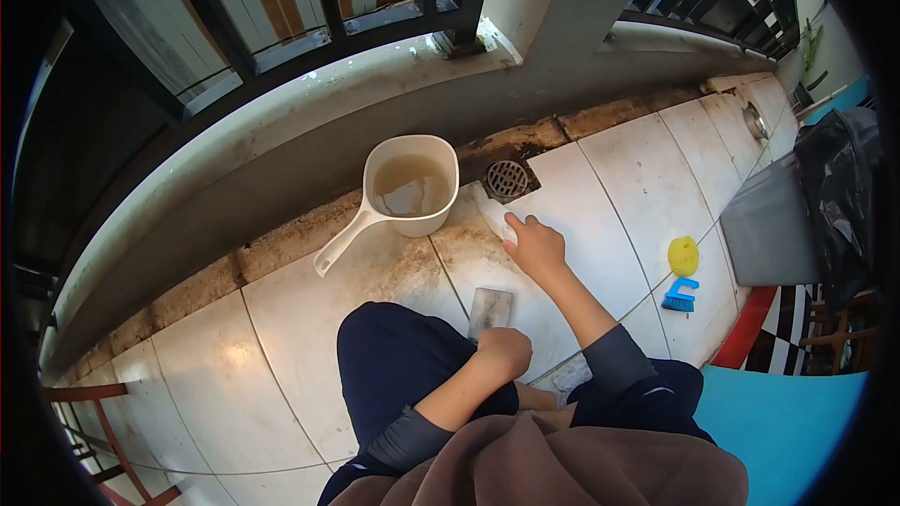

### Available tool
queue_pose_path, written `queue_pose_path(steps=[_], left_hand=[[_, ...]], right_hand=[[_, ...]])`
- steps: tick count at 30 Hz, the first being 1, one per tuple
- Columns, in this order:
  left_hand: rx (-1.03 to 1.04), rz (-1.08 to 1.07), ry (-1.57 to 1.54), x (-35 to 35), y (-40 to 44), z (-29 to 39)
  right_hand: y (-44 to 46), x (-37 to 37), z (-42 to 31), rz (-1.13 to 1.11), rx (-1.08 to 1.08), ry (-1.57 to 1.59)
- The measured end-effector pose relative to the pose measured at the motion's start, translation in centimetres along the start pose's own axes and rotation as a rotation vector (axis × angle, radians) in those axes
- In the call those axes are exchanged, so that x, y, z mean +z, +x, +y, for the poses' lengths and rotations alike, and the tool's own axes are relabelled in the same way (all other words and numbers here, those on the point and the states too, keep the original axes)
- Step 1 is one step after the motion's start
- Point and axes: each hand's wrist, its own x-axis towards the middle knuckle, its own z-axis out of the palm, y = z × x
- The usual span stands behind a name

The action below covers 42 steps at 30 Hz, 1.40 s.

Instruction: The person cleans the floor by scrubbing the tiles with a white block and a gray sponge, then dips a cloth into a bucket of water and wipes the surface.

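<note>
Head view, clock set on the frame. Right hand [537,245] pinches a white piece [497,220] between thumb and fingers, its far end down at the soiled tile floor [600,253], just beside the round drain grate [507,180], which lies at 12 o'clock from it. Left hand [506,352] lies at 7 o'clock from the right, back of the hand showing, fingers turned under; cannot tell whether they close on the greyish block [490,309] just past them. At 10 o'clock from the white piece, an off-white dipper [412,220] stands upright, cloudy liquid [408,187] inside, handle pointing between 7 and 8. Brown staining on tiles near the dipper and along the wall [309,173] base. Out at 3 o'clock: yellow sponge [683,256], round; blue brush [679,297] close below it, bristles toward 7; farther out, grey bin [771,225] with black plastic bag [844,206]. Metal bowl [755,121] at 2, well apart from both hands.
</note>
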Motion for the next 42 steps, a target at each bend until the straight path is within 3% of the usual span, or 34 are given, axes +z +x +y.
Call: queue_pose_path(steps=[5,12,19,25,31,34,37,42], left_hand=[[-0.004,-0.002,0.008,-0.3,0.1,0.0],[-0.003,0.023,-0.015,-0.4,-0.3,-0.3],[-0.013,0.012,-0.002,-0.1,0.3,-0.2],[-0.008,0.006,-0.012,-0.4,-0.3,-0.3],[-0.022,-0.011,0.003,0.0,0.6,0.0],[-0.014,-0.013,-0.005,-0.3,0.3,-0.4],[-0.024,-0.01,-0.016,-0.8,-0.4,-0.2],[-0.011,-0.013,-0.023,-0.3,0.1,0.3]], right_hand=[[5.3,1.3,-1.2,0.121,0.021,0.029],[-0.2,0.5,-0.4,0.035,0.041,0.012],[6.3,1.0,-1.2,0.124,-0.005,0.027],[-0.9,0.1,-1.1,-0.04,0.076,-0.005],[4.8,1.1,-1.3,0.187,-0.013,0.042],[3.9,1.4,-0.5,0.157,-0.021,0.038],[-0.2,0.1,-0.4,-0.008,0.048,0.012],[2.3,0.6,-1.0,0.048,0.071,0.019]])
